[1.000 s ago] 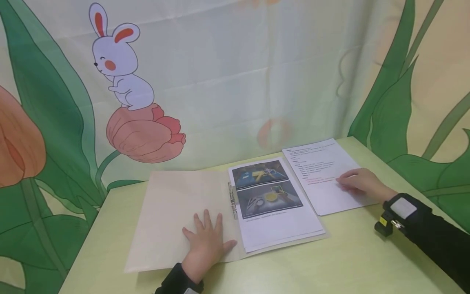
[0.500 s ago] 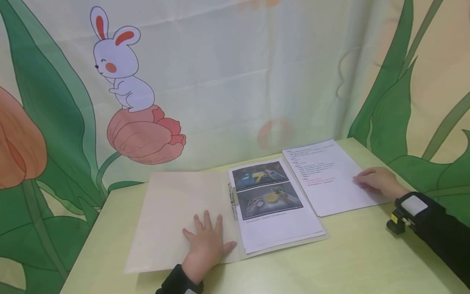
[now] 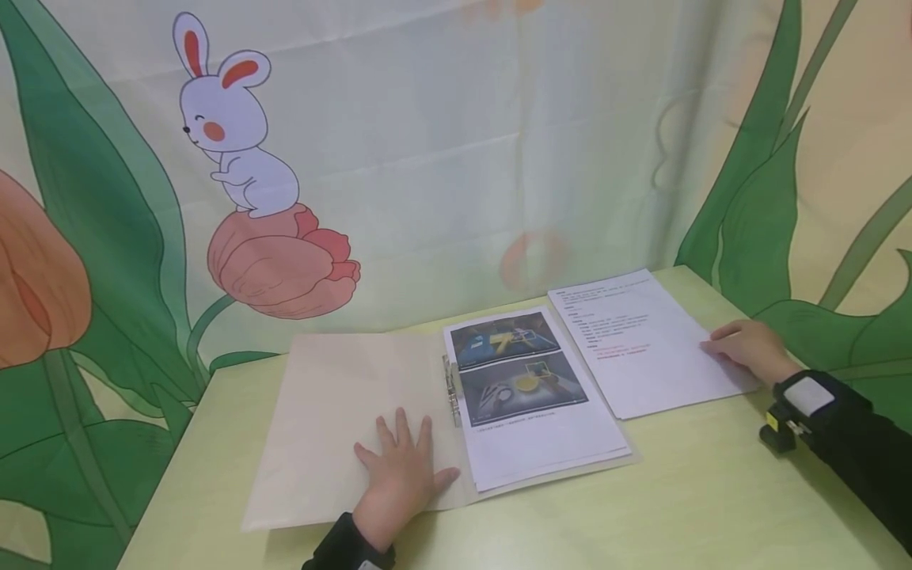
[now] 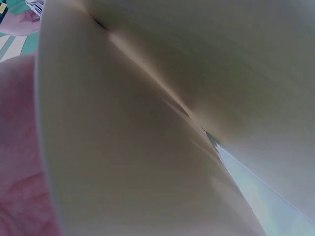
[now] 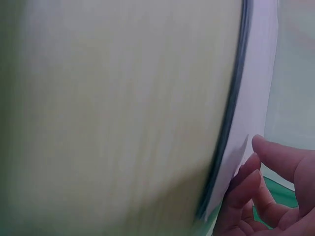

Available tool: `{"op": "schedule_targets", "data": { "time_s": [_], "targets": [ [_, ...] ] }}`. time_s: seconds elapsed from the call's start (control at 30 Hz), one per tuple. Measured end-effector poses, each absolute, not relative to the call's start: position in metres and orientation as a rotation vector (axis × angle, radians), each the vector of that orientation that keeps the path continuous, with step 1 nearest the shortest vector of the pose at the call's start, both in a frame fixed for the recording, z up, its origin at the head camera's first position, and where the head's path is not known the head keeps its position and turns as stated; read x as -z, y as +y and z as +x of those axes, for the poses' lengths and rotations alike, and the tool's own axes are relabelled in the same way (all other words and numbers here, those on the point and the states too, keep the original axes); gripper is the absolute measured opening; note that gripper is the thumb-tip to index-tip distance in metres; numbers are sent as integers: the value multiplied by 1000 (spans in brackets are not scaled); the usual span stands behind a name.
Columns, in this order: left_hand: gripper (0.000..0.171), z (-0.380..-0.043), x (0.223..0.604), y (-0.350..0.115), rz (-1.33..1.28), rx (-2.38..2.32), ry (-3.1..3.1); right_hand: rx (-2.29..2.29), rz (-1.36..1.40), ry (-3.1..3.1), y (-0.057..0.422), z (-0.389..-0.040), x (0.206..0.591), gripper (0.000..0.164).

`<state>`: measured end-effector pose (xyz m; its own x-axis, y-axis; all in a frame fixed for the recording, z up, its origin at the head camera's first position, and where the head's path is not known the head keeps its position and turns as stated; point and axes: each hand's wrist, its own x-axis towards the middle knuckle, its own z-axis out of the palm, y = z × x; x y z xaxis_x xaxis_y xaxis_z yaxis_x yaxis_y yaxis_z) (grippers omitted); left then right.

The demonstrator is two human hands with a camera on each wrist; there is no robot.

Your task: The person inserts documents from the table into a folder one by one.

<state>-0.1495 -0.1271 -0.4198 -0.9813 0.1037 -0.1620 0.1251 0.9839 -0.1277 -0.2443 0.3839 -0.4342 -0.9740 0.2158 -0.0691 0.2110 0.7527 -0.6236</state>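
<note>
Fingers spread, my left hand [image 3: 400, 473] rests on the left cover of an opened cream file folder [image 3: 342, 412]. In the left wrist view part of its palm [image 4: 19, 162] shows beside the cover's edge. A metal clip [image 3: 452, 388] runs along the folder's fold, and printed sheets [image 3: 541, 443] with two photos lie on the right side. My right hand [image 3: 755, 352] is at the right edge of a separate paper stack [image 3: 641, 317] with black and red text. In the right wrist view its thumb and curled fingers pinch at a slightly raised sheet [image 5: 240, 156].
The pale yellow-green table [image 3: 541, 530] carries the folder and the stack, which lie close side by side. Behind stands a fabric backdrop [image 3: 442, 158] printed with a rabbit, tulips and leaves. A small camera [image 3: 778, 431] is strapped to the right wrist.
My right hand has slid right across the top page to the stack's right edge. The left hand, folder and papers stay in place.
</note>
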Motion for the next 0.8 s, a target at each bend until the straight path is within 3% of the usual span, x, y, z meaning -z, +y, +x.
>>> {"op": "schedule_targets", "data": {
  "time_s": [0.43, 0.8],
  "targets": [
    [86, -149, 418, -128, 179, 206, 2979, -1053, -373, -2944, 399, -247, 439, 48],
    [87, -149, 417, -128, 182, 195, 2976, -1031, -365, -3043, 401, -248, 433, 57]
  ]
}}
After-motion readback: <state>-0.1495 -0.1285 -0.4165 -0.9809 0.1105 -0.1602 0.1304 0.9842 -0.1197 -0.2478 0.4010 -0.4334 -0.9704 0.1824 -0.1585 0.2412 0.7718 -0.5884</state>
